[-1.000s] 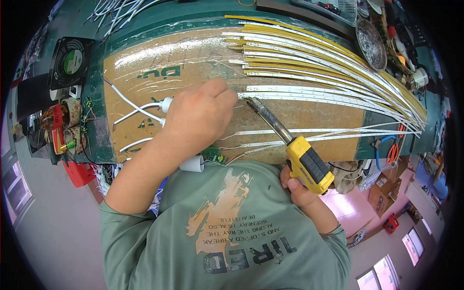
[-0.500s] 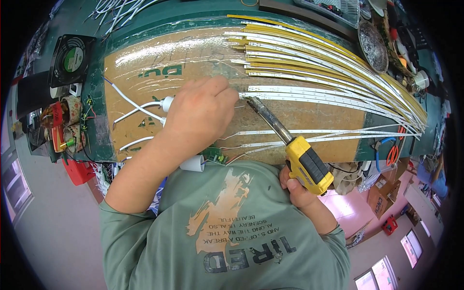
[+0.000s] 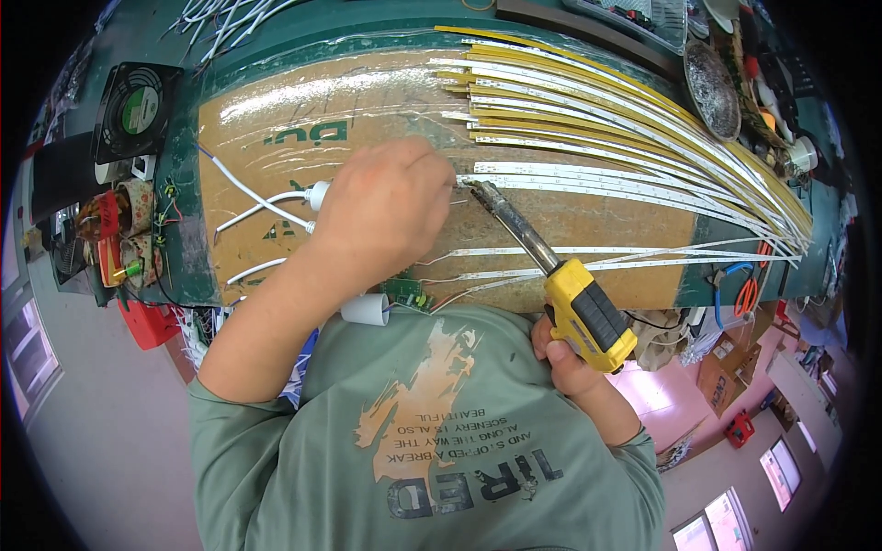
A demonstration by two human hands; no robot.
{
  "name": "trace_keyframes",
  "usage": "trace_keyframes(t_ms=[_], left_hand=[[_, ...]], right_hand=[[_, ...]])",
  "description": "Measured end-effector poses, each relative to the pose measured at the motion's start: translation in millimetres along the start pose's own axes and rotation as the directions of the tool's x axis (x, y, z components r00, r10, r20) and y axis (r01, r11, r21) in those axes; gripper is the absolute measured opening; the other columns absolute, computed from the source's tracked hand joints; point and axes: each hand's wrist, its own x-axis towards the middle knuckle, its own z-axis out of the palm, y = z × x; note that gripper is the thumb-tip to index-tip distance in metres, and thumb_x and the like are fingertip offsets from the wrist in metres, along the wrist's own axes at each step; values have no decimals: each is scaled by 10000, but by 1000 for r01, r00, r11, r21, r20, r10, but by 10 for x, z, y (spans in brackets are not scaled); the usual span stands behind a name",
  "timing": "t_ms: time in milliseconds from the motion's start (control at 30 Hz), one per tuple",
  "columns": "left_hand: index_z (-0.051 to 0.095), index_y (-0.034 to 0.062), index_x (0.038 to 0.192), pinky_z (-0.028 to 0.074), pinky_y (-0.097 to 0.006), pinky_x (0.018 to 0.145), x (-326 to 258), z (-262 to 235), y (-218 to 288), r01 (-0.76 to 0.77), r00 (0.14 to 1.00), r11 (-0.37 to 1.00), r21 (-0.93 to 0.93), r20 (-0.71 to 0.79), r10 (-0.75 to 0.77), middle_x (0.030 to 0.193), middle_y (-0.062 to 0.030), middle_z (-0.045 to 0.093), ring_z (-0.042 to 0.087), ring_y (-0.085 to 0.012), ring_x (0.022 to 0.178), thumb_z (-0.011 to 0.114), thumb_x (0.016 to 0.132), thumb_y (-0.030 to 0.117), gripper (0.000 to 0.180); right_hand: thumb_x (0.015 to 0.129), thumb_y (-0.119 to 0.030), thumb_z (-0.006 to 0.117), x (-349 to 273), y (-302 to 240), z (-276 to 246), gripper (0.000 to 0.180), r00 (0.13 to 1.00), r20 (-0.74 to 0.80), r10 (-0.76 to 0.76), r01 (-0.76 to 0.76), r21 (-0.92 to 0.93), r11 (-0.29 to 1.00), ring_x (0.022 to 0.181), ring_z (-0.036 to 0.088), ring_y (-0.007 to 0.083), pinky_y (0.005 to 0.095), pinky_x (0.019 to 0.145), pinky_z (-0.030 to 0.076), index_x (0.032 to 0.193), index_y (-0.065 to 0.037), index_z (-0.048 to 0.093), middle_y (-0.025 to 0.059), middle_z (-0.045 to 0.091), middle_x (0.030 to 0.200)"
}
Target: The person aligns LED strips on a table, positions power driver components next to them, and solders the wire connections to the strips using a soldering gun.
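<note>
My right hand (image 3: 566, 367) grips the yellow and black handle of a soldering gun (image 3: 590, 317). The gun's dark metal barrel slants up and left, its tip at the left end of a white LED strip (image 3: 588, 186). My left hand (image 3: 390, 207) is closed right beside that tip, its fingertips at the strip's end; what they pinch is hidden. White end caps with cables (image 3: 317, 196) poke out left of this hand. Below its wrist are a white cylindrical cap (image 3: 366, 310) and a small green circuit board (image 3: 407, 294), with thin wires leading to lower LED strips (image 3: 551, 252).
Several yellow-backed LED strips (image 3: 570, 92) fan across the cardboard sheet (image 3: 248, 129) on the right. A black fan (image 3: 138, 112) stands left, with white cables (image 3: 220, 28) behind. A metal dish (image 3: 712, 92) lies far right; blue-handled pliers (image 3: 721, 285) and orange-handled scissors (image 3: 749, 289) rest near the front edge.
My left hand has shifted very slightly and its knuckles have turned a little. The soldering gun stays almost still, its tip at the same strip end.
</note>
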Motion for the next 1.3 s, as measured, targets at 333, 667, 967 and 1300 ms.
trace_keyframes(t_ms=[333,667,967,1300], left_hand=[[631,26,815,494,-437,729,33,3,54,64,998,998,27,4,-64,829,-138,615,617,-357,809,622,824,69,45],[638,26,816,491,-448,742,48,14,45,72,997,997,38,24,-73,829,-141,612,616,-359,813,618,823,83,62],[630,29,809,488,-459,742,83,-5,61,101,994,994,46,46,-103,834,-148,609,615,-369,818,602,833,96,76],[628,17,799,481,-478,759,166,-56,71,152,979,988,24,135,-154,834,-174,615,608,-388,837,579,831,109,109]], right_hand=[[839,-172,693,9,0,5,101,1000,3,6,-6,-4,1000,677,603,216,342,624,473,821,-82,651,35,614,730],[902,-309,682,-14,121,-5,495,998,52,-30,31,-20,999,637,459,124,266,583,415,1256,-28,479,27,487,742],[905,-329,675,-9,117,-12,511,997,64,-37,42,-85,995,645,466,131,273,584,415,1260,-18,481,27,497,756],[901,-208,649,-11,-7,3,162,999,49,2,-9,149,989,680,525,186,327,623,424,819,-75,608,28,544,741]])
